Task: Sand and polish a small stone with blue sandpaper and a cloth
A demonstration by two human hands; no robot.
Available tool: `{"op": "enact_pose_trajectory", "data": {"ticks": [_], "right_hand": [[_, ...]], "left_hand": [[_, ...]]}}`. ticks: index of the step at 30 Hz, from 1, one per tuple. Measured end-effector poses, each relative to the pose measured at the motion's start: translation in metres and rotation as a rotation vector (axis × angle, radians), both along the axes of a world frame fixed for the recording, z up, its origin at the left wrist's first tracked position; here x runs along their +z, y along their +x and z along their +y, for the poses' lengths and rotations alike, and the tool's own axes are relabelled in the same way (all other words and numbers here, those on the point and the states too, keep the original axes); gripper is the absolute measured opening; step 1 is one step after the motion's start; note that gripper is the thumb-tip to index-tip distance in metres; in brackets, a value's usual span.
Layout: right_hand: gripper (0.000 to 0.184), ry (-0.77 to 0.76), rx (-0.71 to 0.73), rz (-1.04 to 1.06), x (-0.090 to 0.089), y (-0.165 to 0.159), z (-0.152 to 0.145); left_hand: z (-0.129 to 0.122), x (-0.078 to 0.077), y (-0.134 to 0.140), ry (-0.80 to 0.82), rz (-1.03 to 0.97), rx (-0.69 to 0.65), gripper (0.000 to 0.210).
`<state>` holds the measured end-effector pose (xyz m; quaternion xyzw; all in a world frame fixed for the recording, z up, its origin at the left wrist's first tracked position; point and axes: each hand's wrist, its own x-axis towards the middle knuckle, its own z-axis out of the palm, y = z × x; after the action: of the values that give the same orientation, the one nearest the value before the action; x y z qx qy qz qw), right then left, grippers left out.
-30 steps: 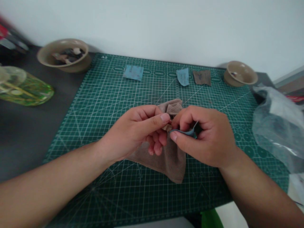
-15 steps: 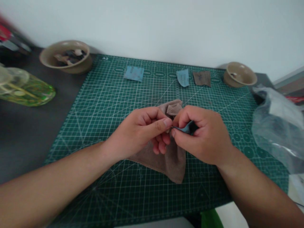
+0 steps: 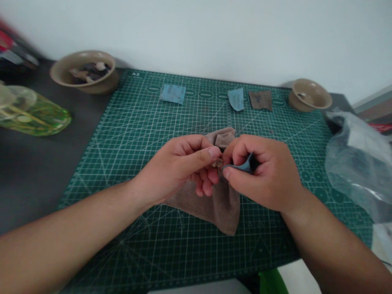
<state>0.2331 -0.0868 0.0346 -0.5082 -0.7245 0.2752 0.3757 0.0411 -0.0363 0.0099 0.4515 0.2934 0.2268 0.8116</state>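
Note:
My left hand (image 3: 186,163) is closed in a pinch, thumb against forefinger, on a small tan piece (image 3: 218,163) that is mostly hidden by the fingers. Just to its right, my right hand (image 3: 260,169) grips a bent strip of blue-grey sandpaper (image 3: 241,166) between thumb and forefinger. The strip's edge lies close to the small piece; whether they touch I cannot tell. Below both hands a brown cloth (image 3: 226,208) is spread, crumpled at its far end, on the green cutting mat (image 3: 122,159).
Two blue sandpaper pieces (image 3: 173,94) and a brown one (image 3: 260,100) lie along the mat's far side. A bowl of dark and tan bits (image 3: 104,87) stands back left, a smaller bowl (image 3: 301,104) back right. A green-tinted bottle (image 3: 45,118) is left, a clear plastic bag (image 3: 352,159) right.
My right hand's sandpaper has shifted slightly right and away from the left fingertips, and its upper end is tilted up more. More of the small tan piece shows.

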Motion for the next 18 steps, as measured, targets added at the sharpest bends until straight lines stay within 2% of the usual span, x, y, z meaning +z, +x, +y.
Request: {"op": "enact_pose_trajectory", "data": {"ticks": [13,18], "right_hand": [[0.021,0.019,-0.034,-0.083,-0.0017,-0.0021,0.0008],[0.020,0.000,-0.045,-0.066,-0.0028,-0.0003,0.0010]], "left_hand": [[-0.0014,0.0005,0.0024,0.138,0.053,0.000,0.030],[-0.0001,0.0001,0.0021,0.104,0.052,0.001,0.029]]}}
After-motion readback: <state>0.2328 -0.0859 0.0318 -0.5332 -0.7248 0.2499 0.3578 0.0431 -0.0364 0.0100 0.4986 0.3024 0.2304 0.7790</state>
